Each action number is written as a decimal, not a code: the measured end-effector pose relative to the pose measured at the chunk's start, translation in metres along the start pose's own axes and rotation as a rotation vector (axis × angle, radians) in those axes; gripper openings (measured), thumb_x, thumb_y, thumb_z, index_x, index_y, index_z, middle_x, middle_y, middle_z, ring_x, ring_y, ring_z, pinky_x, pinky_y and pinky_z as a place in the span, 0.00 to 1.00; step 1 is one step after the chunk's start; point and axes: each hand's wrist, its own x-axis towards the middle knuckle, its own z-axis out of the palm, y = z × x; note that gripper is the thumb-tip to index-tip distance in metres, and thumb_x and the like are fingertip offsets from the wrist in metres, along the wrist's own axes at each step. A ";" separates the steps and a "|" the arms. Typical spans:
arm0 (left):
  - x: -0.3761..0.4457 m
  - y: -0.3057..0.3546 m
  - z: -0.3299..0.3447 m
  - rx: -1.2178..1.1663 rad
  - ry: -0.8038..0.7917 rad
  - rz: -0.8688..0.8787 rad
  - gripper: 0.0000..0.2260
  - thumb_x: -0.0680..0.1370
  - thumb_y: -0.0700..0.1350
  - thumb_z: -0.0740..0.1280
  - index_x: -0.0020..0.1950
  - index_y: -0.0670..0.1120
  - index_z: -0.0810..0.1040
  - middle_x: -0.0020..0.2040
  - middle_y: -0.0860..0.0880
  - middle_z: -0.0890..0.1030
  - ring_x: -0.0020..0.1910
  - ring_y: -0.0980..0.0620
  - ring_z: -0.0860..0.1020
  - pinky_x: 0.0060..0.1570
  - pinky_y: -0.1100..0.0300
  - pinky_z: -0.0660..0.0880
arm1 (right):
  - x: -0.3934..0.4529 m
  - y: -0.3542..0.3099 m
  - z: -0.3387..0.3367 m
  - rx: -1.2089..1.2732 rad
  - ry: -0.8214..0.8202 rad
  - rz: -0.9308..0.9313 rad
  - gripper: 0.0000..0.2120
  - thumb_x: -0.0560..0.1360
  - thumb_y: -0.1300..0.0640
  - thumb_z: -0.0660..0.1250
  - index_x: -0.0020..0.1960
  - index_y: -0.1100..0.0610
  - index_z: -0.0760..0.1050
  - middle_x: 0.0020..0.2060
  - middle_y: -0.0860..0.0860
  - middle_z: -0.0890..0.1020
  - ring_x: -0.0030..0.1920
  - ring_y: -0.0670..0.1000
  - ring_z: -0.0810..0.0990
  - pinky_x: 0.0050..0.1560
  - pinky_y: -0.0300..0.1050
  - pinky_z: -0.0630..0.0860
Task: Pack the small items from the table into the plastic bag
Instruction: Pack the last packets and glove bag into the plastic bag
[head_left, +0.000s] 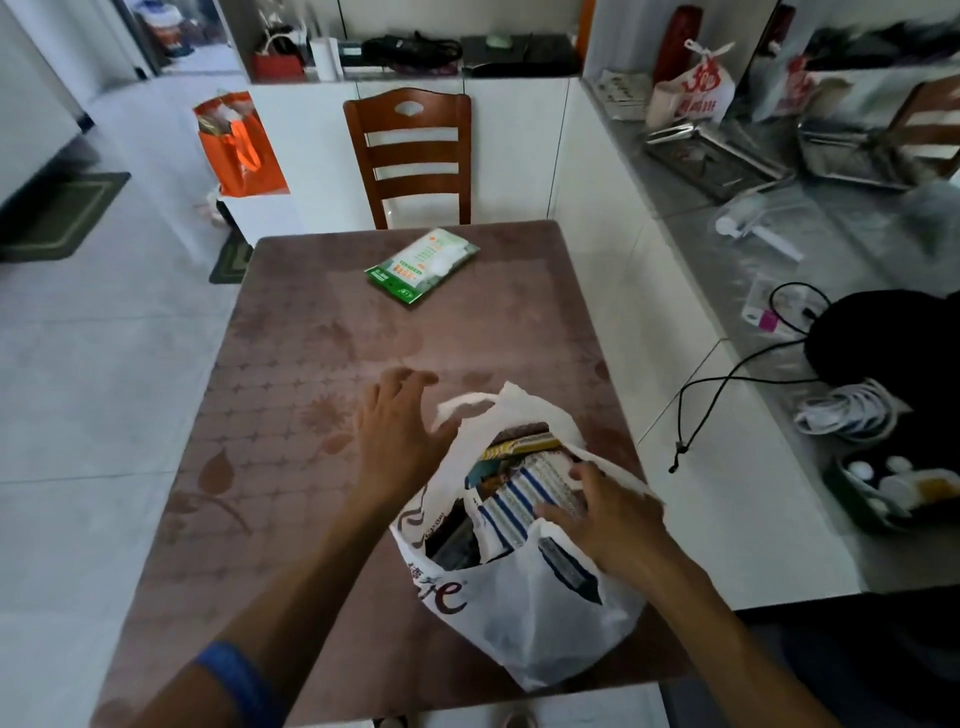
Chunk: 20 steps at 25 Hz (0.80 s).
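Nearest, the right hand curls its fingers on a striped packet inside the white plastic bag, seemingly pressing it down. Seat it flat to leave room. The left hand hovers spread and empty beside the handle. Farther along the desk, a green packet waits, unobstructed, before a wooden chair.

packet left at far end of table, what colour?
Flat green-and-white plastic packet with orange print; head view.
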 end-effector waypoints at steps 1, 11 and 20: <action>0.006 -0.005 -0.002 -0.092 -0.110 -0.066 0.13 0.74 0.54 0.69 0.53 0.49 0.79 0.54 0.47 0.81 0.49 0.48 0.78 0.51 0.49 0.78 | -0.006 0.004 -0.007 0.075 0.006 -0.005 0.32 0.71 0.28 0.57 0.69 0.44 0.65 0.68 0.48 0.74 0.63 0.51 0.76 0.64 0.51 0.70; 0.016 0.037 -0.024 -1.185 -0.273 -0.429 0.09 0.76 0.40 0.62 0.43 0.36 0.80 0.40 0.44 0.85 0.37 0.52 0.80 0.39 0.61 0.78 | -0.065 0.012 -0.048 0.180 0.053 -0.262 0.11 0.75 0.62 0.67 0.41 0.46 0.72 0.32 0.46 0.79 0.33 0.33 0.77 0.30 0.29 0.72; 0.031 0.034 -0.107 -1.081 -0.076 -0.097 0.16 0.79 0.38 0.62 0.32 0.48 0.76 0.38 0.47 0.83 0.39 0.45 0.78 0.36 0.53 0.77 | -0.015 -0.002 -0.104 1.096 0.671 -0.403 0.08 0.77 0.59 0.66 0.42 0.48 0.79 0.35 0.47 0.83 0.36 0.48 0.80 0.36 0.42 0.76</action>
